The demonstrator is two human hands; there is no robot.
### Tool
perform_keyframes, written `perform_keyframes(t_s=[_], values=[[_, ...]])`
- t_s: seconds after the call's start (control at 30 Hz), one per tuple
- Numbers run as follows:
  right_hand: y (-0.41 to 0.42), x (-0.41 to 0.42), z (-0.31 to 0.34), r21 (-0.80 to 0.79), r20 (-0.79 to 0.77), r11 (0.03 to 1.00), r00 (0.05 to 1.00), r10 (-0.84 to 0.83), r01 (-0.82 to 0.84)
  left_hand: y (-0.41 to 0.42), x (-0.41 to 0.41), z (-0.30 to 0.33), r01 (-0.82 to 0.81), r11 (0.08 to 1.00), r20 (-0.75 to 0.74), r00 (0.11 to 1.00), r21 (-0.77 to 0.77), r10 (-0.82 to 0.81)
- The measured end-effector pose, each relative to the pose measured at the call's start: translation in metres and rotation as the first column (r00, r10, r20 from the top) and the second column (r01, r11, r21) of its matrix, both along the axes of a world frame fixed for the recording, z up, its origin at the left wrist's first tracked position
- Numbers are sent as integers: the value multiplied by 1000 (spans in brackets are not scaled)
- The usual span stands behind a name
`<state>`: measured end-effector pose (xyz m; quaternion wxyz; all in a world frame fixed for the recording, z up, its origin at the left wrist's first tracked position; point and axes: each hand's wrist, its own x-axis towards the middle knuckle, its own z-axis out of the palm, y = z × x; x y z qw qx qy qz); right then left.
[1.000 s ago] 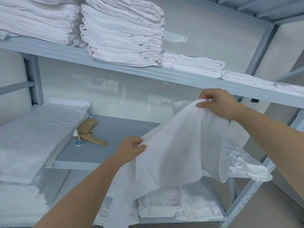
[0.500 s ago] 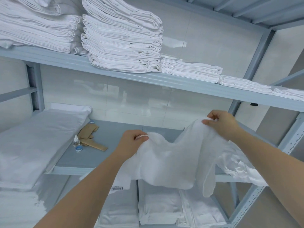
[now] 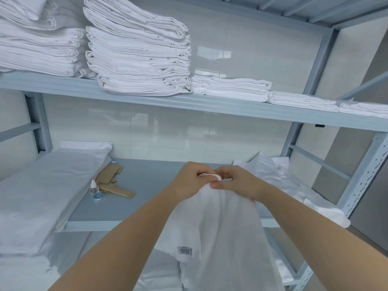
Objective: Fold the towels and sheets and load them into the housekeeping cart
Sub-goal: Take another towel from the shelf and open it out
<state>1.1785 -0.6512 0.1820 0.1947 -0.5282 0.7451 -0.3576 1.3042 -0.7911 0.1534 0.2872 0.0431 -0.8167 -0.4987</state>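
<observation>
The towel hangs in front of the middle shelf, held up by its top edge, where both hands meet. The left hand pinches a bunched white corner between thumb and curled fingers; the right hand grips the cloth just beside it, fingertips touching the left hand's. From that joined grip the fabric drops in long doubled folds to the bottom of the view, and a small grey label shows on its lower left edge.

Behind the hands, on the right part of the middle shelf, lies a loose heap of white linen, one end trailing over the shelf's front edge. On the left of the same shelf sits a flat pile of folded sheets. Between it and the hands lie tan wooden pieces and a small clear bottle with a blue cap just beside it.

The upper shelf carries stacks of folded white linen, tall at the left and low toward the right. More folded white items lie on a lower shelf.
</observation>
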Motion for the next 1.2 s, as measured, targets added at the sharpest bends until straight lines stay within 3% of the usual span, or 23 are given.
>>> perform_keyframes(t_s=[0.17,0.33,0.43,0.67,0.93,1.2], values=[[-4,4,0,-22,-41,1000,999,-7,7,-12,14,0,-23,999,5,1000,-36,23],[-12,16,4,46,288,987,948,134,-154,-16,24,8,27,997,33,999,-71,-25],[-16,25,7,65,140,993,987,84,-94,-22,31,11,-7,991,53,999,-133,14],[-20,29,21,-84,-126,996,992,-19,9,-40,52,-2,-158,956,102,977,-248,188],[-9,14,41,-221,-235,965,953,-192,140,-60,77,-19,-243,922,186,933,-302,307],[8,-19,37,-199,-245,906,876,-416,374,-74,99,-26,-323,933,175,921,-159,349]])
